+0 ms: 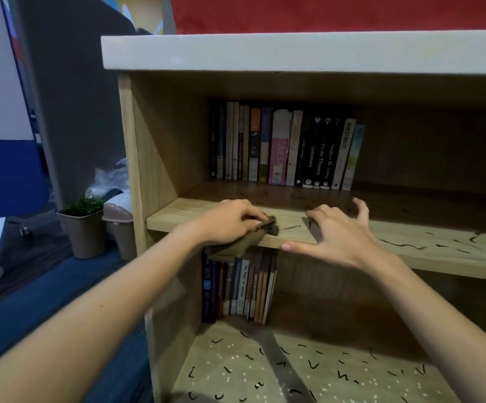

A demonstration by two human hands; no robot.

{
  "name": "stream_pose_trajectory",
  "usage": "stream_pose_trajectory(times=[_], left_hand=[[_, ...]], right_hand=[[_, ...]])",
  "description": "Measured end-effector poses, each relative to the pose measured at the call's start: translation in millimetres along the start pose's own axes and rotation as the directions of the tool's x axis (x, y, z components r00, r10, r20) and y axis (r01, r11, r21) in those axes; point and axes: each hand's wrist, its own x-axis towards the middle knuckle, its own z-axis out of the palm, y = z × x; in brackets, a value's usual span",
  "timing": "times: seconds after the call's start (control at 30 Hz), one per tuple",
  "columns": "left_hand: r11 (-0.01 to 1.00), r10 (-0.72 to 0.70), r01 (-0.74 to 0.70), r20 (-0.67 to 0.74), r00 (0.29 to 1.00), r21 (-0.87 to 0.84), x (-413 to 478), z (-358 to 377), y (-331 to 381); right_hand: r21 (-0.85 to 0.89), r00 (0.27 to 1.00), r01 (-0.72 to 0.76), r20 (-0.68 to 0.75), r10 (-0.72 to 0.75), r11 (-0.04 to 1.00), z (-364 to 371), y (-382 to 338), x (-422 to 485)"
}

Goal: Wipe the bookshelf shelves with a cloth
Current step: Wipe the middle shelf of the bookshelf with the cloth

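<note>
A wooden bookshelf fills the view, with a middle shelf [177,213] and a lower shelf [236,359]. My left hand [230,221] grips a brown-olive cloth [244,242] at the middle shelf's front edge; part of the cloth hangs below the edge. My right hand [337,234] is just right of it, fingers spread, fingertips touching the shelf board and the thumb along the front edge. Small black scraps [395,242] lie on the middle shelf to the right, and several more lie scattered on the lower shelf.
A row of upright books [285,146] stands at the back of the middle shelf, and another row of books [241,286] at the lower shelf's left. A potted plant [83,225] and a small bin [118,225] stand on the floor to the left, by a chair base.
</note>
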Motion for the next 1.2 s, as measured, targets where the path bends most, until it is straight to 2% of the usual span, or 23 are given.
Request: stream_pose_trajectory(times=[0.17, 0.3, 0.43, 0.5, 0.6, 0.7, 0.8, 0.9, 0.97, 1.03, 1.1, 1.2], left_hand=[[0.987, -0.159, 0.159, -0.048, 0.986, -0.001, 20.7, -8.5, -15.9], [0.999, -0.042, 0.042, -0.016, 0.999, 0.002, 48.1, 14.7, 19.1], [0.997, 0.076, -0.079, 0.115, 0.99, 0.021, 27.0, 0.1, 11.0], [0.999, 0.038, -0.037, 0.141, 0.989, -0.013, 18.8, -11.8, -5.4], [1.0, -0.002, 0.001, 0.059, 0.998, 0.014, 31.5, -8.0, -6.8], [0.996, 0.083, -0.084, 0.032, 0.996, 0.034, 52.3, 15.7, 20.9], [0.99, 0.132, -0.137, 0.113, 0.985, 0.035, 44.6, 10.3, 23.1], [0.999, 0.053, -0.051, 0.177, 0.983, -0.015, 26.9, -11.3, -4.6], [1.0, -0.022, 0.023, 0.13, 0.991, -0.009, 27.2, -15.7, -15.9], [0.999, -0.038, 0.038, 0.067, 0.997, 0.014, 39.9, -6.6, -8.2], [0.999, 0.014, -0.015, 0.037, 0.999, 0.042, 49.2, 7.1, 9.8], [0.994, 0.105, -0.108, 0.086, 0.991, 0.03, 46.0, 13.9, 20.6]], right_hand=[[0.04, 1.0, 0.02, -0.006, -0.02, 0.999, 3.8, 2.1, 2.2], [0.037, 1.0, 0.01, -0.014, -0.01, 0.999, 5.5, 3.0, 2.3], [0.059, 1.0, 0.02, -0.005, -0.02, 0.998, 7.1, 6.0, 3.5], [0.071, 1.0, 0.023, -0.006, -0.023, 0.997, 8.1, 7.8, 5.0], [0.094, 1.0, 0.021, 0.011, -0.022, 0.995, 7.8, 6.8, 5.7], [0.11, 1.0, 0.008, 0.029, -0.011, 0.994, 6.5, 6.7, 4.1], [0.13, 0.999, 0.002, 0.038, -0.006, 0.991, 5.7, 6.2, 4.1], [0.149, 0.999, 0.012, 0.041, -0.018, 0.989, 6.0, 7.5, 5.2], [0.167, 0.999, 0.006, 0.046, -0.014, 0.986, 5.6, 7.5, 5.4], [0.178, 0.999, 0.002, 0.049, -0.011, 0.984, 5.1, 6.7, 5.5], [0.182, 0.999, -0.002, 0.053, -0.008, 0.983, 4.5, 6.4, 5.4], [0.191, 0.997, -0.002, 0.073, -0.012, 0.982, 3.7, 6.6, 4.2]])
